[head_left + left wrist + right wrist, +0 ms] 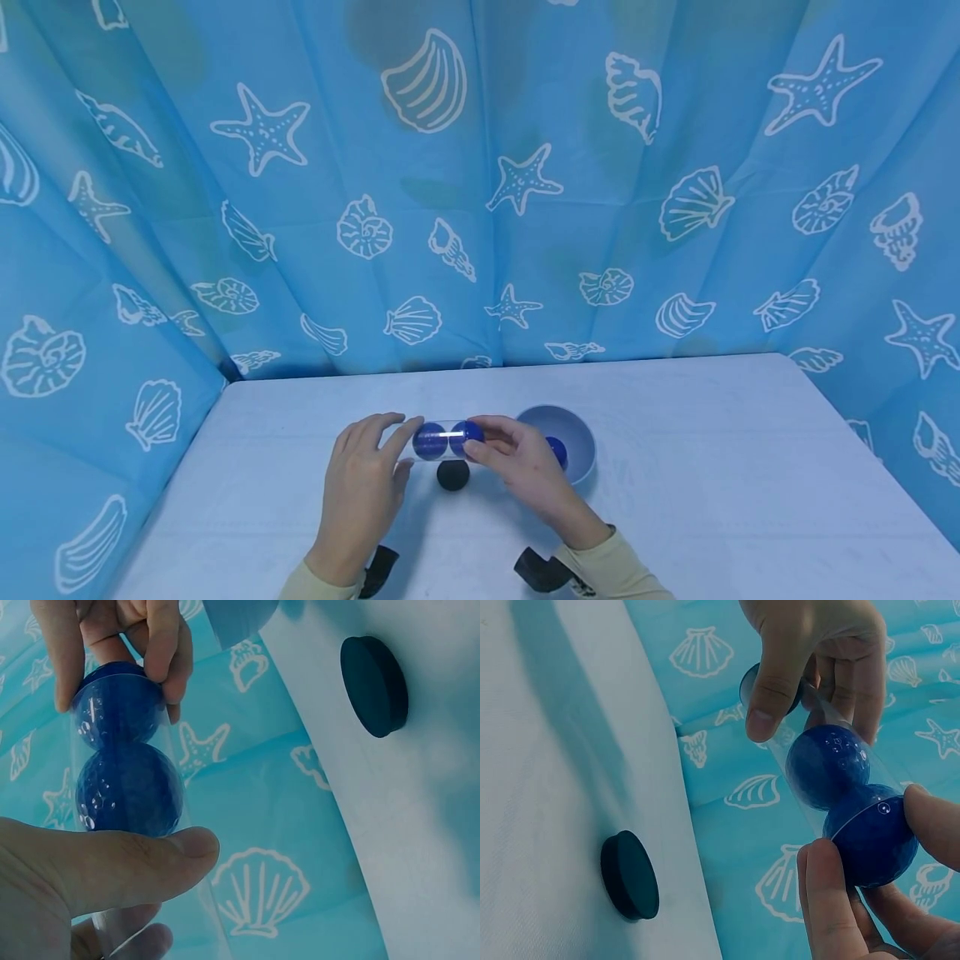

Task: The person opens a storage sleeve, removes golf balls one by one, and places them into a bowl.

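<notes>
My left hand grips a clear plastic tube held level above the table. Two dimpled blue golf balls, an inner one and an outer one, sit against each other along it. The outer ball bulges partly out of the tube's open end, and the fingers and thumb of my right hand pinch it there. A dark cap closes the far end, partly hidden by my left thumb. On the table below the tube lies a loose black round cap.
Behind my right hand stands a blue-grey bowl with a blue ball inside, partly covered by that hand. A white cloth covers the table. Blue curtains with shell prints hang at the back and sides.
</notes>
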{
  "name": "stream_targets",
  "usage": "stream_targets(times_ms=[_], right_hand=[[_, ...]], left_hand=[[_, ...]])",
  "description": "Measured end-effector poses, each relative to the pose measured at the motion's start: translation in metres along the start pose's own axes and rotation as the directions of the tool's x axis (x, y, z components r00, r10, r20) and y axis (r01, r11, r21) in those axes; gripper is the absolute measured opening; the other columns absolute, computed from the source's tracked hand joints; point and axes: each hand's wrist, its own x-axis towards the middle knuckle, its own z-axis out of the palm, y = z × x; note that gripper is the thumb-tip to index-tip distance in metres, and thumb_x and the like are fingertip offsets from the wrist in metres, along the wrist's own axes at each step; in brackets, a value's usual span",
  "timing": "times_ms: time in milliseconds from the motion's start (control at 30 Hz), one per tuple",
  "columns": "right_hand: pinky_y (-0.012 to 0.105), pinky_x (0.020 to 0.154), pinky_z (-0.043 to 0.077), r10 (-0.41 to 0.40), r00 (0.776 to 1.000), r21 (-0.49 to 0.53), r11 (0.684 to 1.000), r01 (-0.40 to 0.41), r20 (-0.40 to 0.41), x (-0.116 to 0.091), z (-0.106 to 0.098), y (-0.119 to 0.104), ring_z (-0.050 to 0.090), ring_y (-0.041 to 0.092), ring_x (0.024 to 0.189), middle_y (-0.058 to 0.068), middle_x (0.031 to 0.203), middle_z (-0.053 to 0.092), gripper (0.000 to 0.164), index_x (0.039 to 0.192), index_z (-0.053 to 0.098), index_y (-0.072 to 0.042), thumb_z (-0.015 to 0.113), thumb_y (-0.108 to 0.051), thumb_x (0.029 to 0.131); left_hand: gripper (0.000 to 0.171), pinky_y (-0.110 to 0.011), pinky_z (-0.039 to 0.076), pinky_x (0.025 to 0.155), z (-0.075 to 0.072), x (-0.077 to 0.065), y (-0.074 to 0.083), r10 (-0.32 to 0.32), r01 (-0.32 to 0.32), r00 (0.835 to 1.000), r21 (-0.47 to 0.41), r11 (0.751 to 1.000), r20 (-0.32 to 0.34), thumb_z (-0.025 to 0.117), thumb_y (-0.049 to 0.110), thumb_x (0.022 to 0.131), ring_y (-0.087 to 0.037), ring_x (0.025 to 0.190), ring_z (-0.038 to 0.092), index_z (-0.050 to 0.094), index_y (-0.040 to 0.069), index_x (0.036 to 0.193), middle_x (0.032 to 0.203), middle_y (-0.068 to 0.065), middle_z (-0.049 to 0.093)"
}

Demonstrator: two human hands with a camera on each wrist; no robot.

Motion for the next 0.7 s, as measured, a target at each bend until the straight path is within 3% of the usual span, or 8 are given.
stream_targets(times_ms=[433,700], right_hand=[[0.031,0.084,0.051,-0.010,0.999,-0.080,0.997,0.006,-0.049,-0.012,0.004,-0.023,0.060,0.018,0.099,0.011,0.111,0.059,0.048,0.127,0.053,-0.005,0.064,-0.030,0.088],[0.030,0.084,0.052,-0.020,0.996,-0.130,0.991,0.009,-0.085,-0.006,0.001,-0.014,0.059,0.021,0.102,0.010,0.113,0.061,0.045,0.126,0.054,-0.006,0.065,-0.027,0.087]], left_hand=[[0.060,-0.046,0.037,0.100,0.001,-0.001,0.000,-0.011,0.011,1.000,0.000,1.000,0.009,0.085,0.013,0.064,-0.026,0.110,0.053,0.062,0.019,0.119,0.114,-0.008,0.061],[0.060,-0.046,0.038,0.099,0.002,-0.001,0.000,-0.024,0.025,1.000,-0.019,1.000,0.009,0.085,0.014,0.064,-0.026,0.110,0.053,0.062,0.019,0.119,0.114,-0.008,0.061]])
